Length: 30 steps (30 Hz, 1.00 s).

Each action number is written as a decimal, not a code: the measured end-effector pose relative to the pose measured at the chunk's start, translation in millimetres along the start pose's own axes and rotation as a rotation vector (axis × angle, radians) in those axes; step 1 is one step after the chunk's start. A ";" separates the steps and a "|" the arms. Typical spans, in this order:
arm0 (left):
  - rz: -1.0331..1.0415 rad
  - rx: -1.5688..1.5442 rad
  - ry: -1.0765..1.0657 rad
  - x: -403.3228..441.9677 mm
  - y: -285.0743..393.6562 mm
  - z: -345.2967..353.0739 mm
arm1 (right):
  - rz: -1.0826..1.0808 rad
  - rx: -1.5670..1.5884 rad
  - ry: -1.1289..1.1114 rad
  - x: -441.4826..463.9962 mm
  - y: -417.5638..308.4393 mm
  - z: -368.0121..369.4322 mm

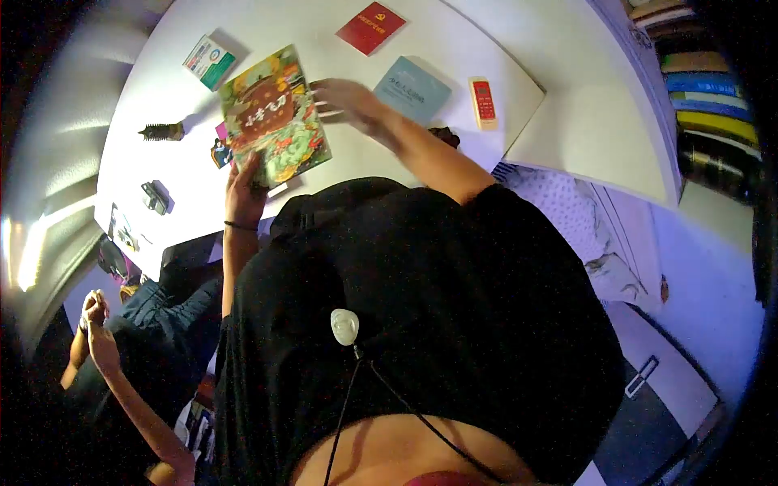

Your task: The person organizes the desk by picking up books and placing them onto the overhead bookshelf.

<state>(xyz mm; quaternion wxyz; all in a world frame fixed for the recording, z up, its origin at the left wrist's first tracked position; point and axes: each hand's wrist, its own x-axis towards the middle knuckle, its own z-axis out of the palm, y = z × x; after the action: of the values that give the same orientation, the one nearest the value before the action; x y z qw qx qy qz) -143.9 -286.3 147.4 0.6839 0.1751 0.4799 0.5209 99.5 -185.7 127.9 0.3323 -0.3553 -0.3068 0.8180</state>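
My left hand (245, 190) is closed on the lower edge of a colourful picture-covered book (275, 117), holding it tilted above the white table. Green and orange drawings surround a brown panel with white lettering on its cover. Just off the book's right edge is my right hand (356, 105), a little blurred, its fingers spread with nothing in them. A blue-grey book (412, 89) lies flat on the table beyond this hand, close to its wrist. Partly hidden behind the held book is a small card with a figure on it (220, 153).
On the white table (340, 174) lie a red booklet (370, 28), a remote control (483, 105), a green-and-white box (209, 61), a hairbrush (162, 131) and a small dark object (156, 197). Another person's hands (96, 312) are at lower left. Books (705, 85) are stacked at right.
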 end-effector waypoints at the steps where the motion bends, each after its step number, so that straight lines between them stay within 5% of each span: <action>1: 0.044 0.100 0.023 -5.0 0.9 -4.6 | -0.077 -0.267 0.095 -8.8 -2.7 -28.9; 3: 0.017 0.141 0.132 -13.9 6.6 -23.6 | -0.353 -1.215 0.551 -18.0 5.8 -93.5; 6: 0.071 0.242 0.205 -29.0 13.8 -39.6 | -0.142 -1.507 0.806 -36.7 2.0 -145.9; 8: 0.077 0.192 0.230 -37.3 9.9 -47.0 | 0.271 -1.665 0.801 -41.7 0.4 -146.7; 14: 0.229 0.730 0.187 -51.5 8.5 -47.0 | 0.387 -1.760 0.837 -29.9 -13.9 -140.9; 16: -0.009 0.072 0.360 -48.5 18.4 -31.6 | 0.391 -1.783 0.818 -19.3 -14.5 -153.6; 20: 0.128 0.107 0.216 -42.5 12.5 -41.4 | 0.271 -1.773 0.782 -21.8 -27.3 -160.2; 22: 0.049 0.153 0.336 -47.3 20.2 -38.2 | 0.063 -1.581 0.654 -19.9 -24.6 -183.8; 24: 0.150 0.262 0.235 -42.4 24.0 -38.0 | -0.030 -1.381 0.390 -39.7 -56.8 -152.4; 30: 0.243 0.165 0.107 -11.6 10.0 -36.1 | -0.183 -1.416 0.282 -85.0 -129.5 -32.6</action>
<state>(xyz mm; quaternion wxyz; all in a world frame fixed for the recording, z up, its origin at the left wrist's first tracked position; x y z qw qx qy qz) -179.5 -301.9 143.0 0.5727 0.2595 0.5322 0.5670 212.0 -165.3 237.3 0.1263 -0.5601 -0.7455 0.3385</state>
